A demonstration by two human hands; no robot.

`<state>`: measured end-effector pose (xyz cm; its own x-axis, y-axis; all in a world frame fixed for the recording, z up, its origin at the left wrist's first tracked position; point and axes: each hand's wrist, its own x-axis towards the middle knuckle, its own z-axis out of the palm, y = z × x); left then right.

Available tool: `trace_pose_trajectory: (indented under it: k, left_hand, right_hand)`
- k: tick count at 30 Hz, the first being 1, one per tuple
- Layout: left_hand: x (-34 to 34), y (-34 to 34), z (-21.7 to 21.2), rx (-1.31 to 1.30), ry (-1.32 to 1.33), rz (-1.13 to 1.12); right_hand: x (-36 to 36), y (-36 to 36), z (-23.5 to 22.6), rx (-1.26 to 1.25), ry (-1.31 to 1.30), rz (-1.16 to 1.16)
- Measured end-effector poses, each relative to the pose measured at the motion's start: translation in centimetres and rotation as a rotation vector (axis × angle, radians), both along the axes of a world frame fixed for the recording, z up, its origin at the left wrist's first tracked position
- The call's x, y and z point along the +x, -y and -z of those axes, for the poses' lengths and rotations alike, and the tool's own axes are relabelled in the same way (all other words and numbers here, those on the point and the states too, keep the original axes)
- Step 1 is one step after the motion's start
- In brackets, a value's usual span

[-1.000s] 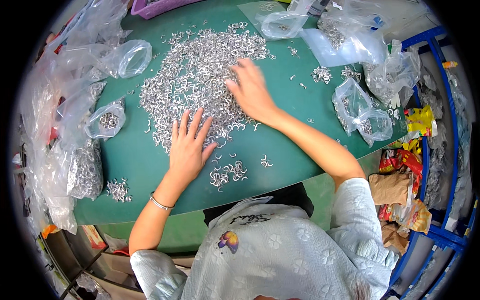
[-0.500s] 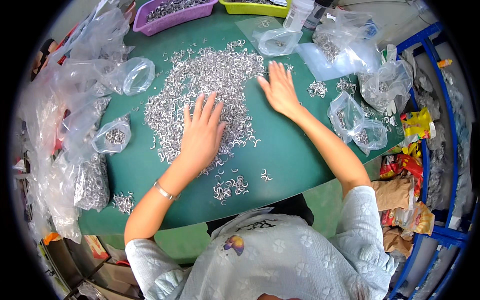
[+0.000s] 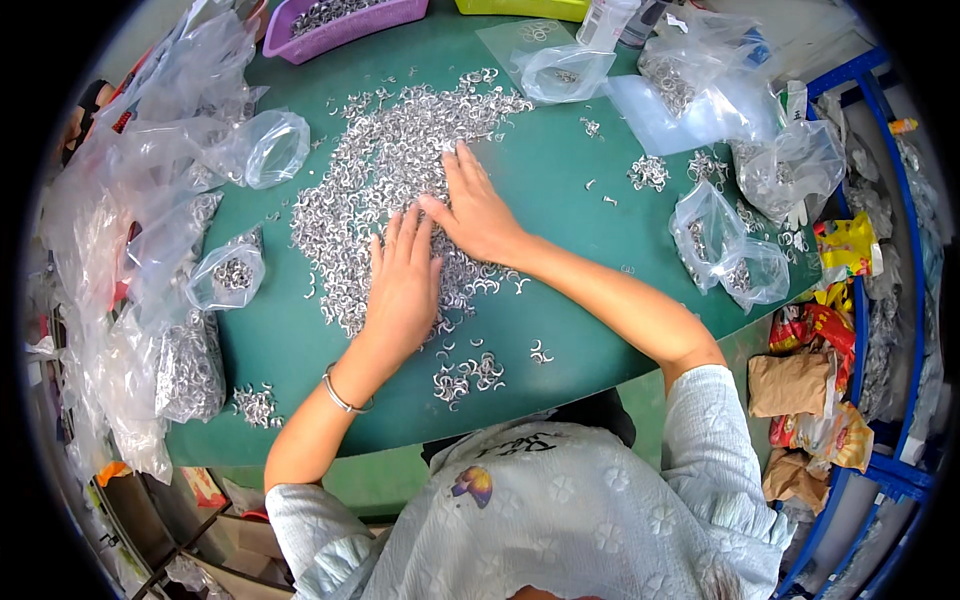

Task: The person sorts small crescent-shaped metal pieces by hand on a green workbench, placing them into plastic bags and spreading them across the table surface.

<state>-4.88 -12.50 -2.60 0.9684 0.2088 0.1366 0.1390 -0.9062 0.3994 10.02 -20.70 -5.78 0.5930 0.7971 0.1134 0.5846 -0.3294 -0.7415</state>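
A wide heap of small silvery crescent-shaped metal pieces (image 3: 365,170) is spread over the green table (image 3: 560,300). My left hand (image 3: 400,295) lies palm down on the heap's near part, its fingers stretched out and pointing away from me. Palm down too, my right hand (image 3: 480,215) rests on the heap's right side with its fingers extended and its thumb by the left fingertips. Neither hand grips anything; what lies under the palms is hidden. A small cluster of crescent pieces (image 3: 470,375) sits near the table's front edge, below the hands.
Clear plastic bags (image 3: 190,365) of pieces crowd the left side. An open bag (image 3: 740,260) and small piles (image 3: 648,173) are at the right. A purple basket (image 3: 350,30) and a yellow-green one (image 3: 525,8) stand at the back. Blue shelving (image 3: 905,300) rises beyond the right edge.
My right hand has swept left from the heap's right border onto the heap, beside the left hand. My left hand has shifted slightly nearer to me.
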Motion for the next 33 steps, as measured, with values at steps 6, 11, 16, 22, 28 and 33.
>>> trace_pose_trajectory:
  k: [6,11,16,22,28,33]
  left_hand:
    - [-2.2,1.2,-0.6,0.006,-0.034,-0.025]
    - [-5.0,3.7,-1.6,-0.05,-0.073,0.062]
    - [-8.9,5.9,-0.9,-0.212,0.091,-0.019]
    - [-10.4,6.8,0.1,-0.257,0.127,-0.168]
    - [-10.5,7.6,0.4,-0.267,0.206,-0.194]
    - [-11.1,7.9,0.7,-0.29,0.177,-0.195]
  right_hand:
    - [-0.8,-0.1,-1.3,0.052,-0.022,-0.084]
    - [-0.3,7.2,-3.6,0.094,-0.004,-0.073]
    - [-2.2,13.8,-4.9,-0.055,0.146,-0.01]
    - [-1.4,13.1,-2.8,0.102,0.092,0.065]
    - [-1.7,9.5,-3.8,0.331,-0.428,0.065]
    - [-2.0,10.5,-5.2,0.044,-0.105,0.03]
